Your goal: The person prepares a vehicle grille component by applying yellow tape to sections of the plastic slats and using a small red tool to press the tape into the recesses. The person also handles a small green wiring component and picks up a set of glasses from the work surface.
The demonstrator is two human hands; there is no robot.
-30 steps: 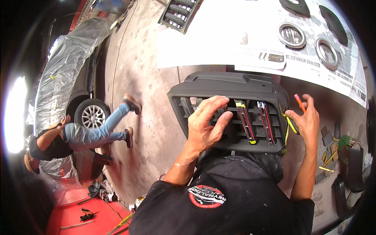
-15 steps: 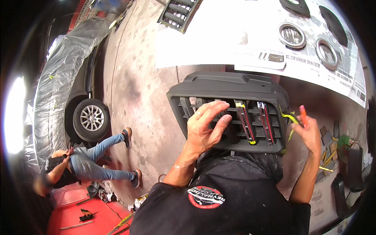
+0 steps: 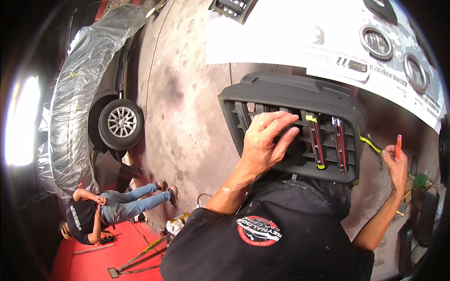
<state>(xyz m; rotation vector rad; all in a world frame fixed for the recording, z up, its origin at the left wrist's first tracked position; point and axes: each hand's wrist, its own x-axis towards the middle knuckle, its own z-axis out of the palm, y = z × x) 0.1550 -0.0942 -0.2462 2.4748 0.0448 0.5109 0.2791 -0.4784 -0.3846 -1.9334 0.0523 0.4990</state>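
A black plastic air-vent housing (image 3: 287, 89) rests at my lap. My left hand (image 3: 267, 140) lies over its middle slats, fingers curved and thumb apart. Two chromed slats with red trim (image 3: 339, 145) sit at its right, one capped with yellow tape (image 3: 320, 166) at both ends. My right hand (image 3: 396, 168) is off the housing's right side, pinching a slim orange tool (image 3: 399, 145) upright. A yellow tape strip (image 3: 370, 143) stretches from the housing's right edge toward that hand.
A paper-covered surface (image 3: 281, 37) ahead holds rings (image 3: 375, 42) and trim parts. A plastic-draped car (image 3: 84, 70) with a wheel (image 3: 121, 124) stands left. A co-worker (image 3: 89, 215) is at lower left, near a red surface (image 3: 89, 262). Tools and panels (image 3: 422, 220) lie right.
My right hand has moved outward from the housing with the orange tool. My view has shifted, so the scene sits differently. The co-worker has moved down the picture.
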